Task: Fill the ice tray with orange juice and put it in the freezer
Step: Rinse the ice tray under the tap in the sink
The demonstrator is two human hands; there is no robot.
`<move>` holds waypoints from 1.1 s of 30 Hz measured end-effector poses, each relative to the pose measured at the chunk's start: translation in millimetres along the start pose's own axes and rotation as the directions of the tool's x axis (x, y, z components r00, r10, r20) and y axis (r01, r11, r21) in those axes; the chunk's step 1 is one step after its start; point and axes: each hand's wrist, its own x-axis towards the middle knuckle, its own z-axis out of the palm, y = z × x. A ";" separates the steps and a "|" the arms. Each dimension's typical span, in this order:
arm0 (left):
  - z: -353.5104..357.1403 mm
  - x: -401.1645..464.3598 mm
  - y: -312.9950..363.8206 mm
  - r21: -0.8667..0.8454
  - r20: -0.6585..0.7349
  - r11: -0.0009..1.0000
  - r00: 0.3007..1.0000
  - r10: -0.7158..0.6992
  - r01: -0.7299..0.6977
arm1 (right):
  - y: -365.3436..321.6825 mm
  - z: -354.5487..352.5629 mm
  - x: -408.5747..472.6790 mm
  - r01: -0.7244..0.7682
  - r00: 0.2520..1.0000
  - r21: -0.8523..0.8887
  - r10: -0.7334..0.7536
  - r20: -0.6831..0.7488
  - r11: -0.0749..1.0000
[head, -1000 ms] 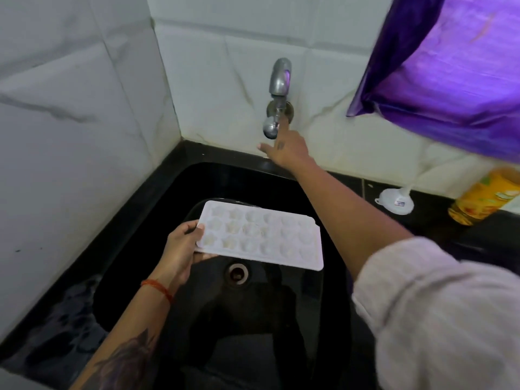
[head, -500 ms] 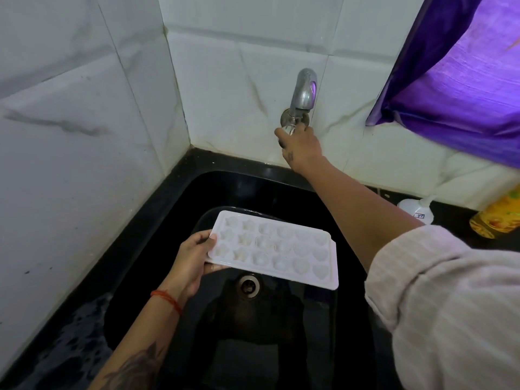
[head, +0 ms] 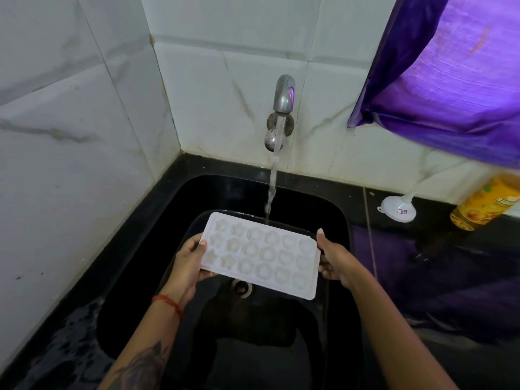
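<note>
A white ice tray [head: 260,254] with star and round moulds is held level over the black sink [head: 157,229]. My left hand [head: 187,263] grips its left end and my right hand [head: 334,263] grips its right end. Water runs from the steel tap [head: 284,94] on the tiled wall and falls just behind the tray's far edge. An orange juice bottle [head: 485,202] lies tilted on the black counter at the far right.
A white funnel [head: 398,209] lies on the counter left of the bottle. A purple curtain [head: 450,71] hangs at the upper right. White marble tiles wall in the left and back. The sink drain [head: 241,288] shows below the tray.
My right hand left the tap knob and came down to grip the tray's right end. Water now runs from the tap.
</note>
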 end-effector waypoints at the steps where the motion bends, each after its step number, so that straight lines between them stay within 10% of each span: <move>1: 1.7 -0.8 1.4 0.013 0.005 1.000 1.000 0.006 -0.006 | 0.8 -3.0 -0.4 0.005 1.000 0.068 -0.006 0.021 0.998; 11: 34.4 3.9 23.0 -0.489 0.169 0.842 0.972 -0.166 0.229 | 1.0 -10.4 -1.3 0.253 0.968 0.524 -0.215 -0.132 0.813; 23: 66.8 16.8 37.9 0.180 0.125 0.982 0.989 -0.079 0.056 | 12.4 -43.4 -6.4 0.332 0.942 0.533 -0.300 -0.149 0.778; 33: 35.5 25.9 5.1 0.177 0.018 0.934 0.948 -0.318 0.310 | -62.4 3.4 -30.3 0.567 0.823 0.180 -0.553 -0.127 0.804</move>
